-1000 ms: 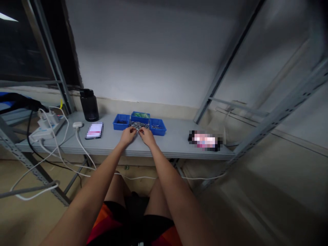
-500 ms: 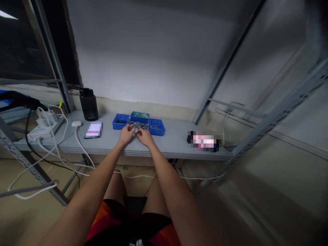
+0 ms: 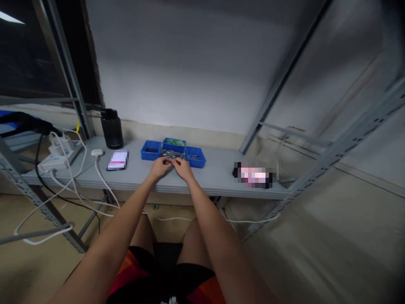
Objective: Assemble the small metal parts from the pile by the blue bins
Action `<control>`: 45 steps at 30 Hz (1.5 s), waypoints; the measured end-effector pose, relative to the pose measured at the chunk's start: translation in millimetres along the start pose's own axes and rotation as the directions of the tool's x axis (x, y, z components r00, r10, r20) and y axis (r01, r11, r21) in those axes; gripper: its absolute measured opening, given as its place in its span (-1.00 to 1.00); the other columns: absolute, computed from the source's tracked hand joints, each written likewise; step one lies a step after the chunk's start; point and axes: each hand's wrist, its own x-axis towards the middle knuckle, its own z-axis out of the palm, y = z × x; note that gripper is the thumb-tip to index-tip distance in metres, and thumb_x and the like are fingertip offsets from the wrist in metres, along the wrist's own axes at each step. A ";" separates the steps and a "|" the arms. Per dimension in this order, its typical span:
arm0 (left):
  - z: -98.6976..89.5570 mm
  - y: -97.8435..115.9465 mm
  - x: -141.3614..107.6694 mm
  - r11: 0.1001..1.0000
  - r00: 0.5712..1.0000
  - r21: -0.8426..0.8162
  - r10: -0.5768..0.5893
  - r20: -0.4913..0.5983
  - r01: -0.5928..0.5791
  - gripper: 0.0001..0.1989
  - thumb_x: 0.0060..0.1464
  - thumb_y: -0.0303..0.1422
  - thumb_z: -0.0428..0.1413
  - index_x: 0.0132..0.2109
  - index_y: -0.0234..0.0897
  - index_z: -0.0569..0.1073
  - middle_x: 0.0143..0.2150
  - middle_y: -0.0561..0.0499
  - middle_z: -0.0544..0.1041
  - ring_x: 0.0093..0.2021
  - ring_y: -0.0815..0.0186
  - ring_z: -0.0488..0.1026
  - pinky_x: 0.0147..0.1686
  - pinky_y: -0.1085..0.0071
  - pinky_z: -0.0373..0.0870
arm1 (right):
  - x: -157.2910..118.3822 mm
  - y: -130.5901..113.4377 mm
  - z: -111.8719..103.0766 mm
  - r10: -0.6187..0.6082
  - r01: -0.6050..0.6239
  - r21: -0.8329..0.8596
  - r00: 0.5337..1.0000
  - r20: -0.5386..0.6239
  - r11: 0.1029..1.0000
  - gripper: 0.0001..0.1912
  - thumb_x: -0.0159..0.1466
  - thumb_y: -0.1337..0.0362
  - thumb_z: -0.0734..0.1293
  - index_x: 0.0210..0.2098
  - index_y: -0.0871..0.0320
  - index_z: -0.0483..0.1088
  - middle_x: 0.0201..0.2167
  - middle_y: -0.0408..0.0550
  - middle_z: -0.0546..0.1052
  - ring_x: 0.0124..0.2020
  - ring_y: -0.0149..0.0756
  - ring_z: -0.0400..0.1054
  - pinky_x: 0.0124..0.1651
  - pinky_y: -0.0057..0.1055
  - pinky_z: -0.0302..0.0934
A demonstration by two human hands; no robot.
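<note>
My left hand (image 3: 160,168) and my right hand (image 3: 182,168) meet at the fingertips over the shelf's front part, both with fingers pinched. Whatever lies between the fingers is too small to make out. Just behind them is a heap of shiny metal pieces (image 3: 171,154). Around the heap stand a left blue bin (image 3: 150,156) with dark contents, a rear blue bin (image 3: 174,148) with something green in it, and a right blue bin (image 3: 196,163) holding some thin metal pieces.
On the grey shelf (image 3: 218,177) are a dark bottle (image 3: 112,131), a phone (image 3: 118,160), a white charger (image 3: 97,153) and a power strip (image 3: 60,160) with cables at left. A blurred-out device (image 3: 253,175) lies at right. Metal posts flank the shelf.
The fingertips of my two hands have come together; a gap lay between them before. The whole view has shifted slightly.
</note>
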 end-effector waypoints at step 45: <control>-3.0 7.7 -3.1 0.999 0.999 -0.028 0.016 -0.051 -0.018 -0.81 0.04 -0.42 0.06 -0.26 -0.34 0.56 -0.31 -0.09 0.60 -0.29 0.25 0.47 -0.19 0.37 0.36 | 2.6 4.3 -0.8 0.153 -0.146 0.168 0.988 -0.029 0.975 -0.85 0.18 0.26 0.26 -0.46 0.14 0.42 -0.51 -0.15 0.54 -0.40 -0.30 0.42 -0.22 -0.42 0.25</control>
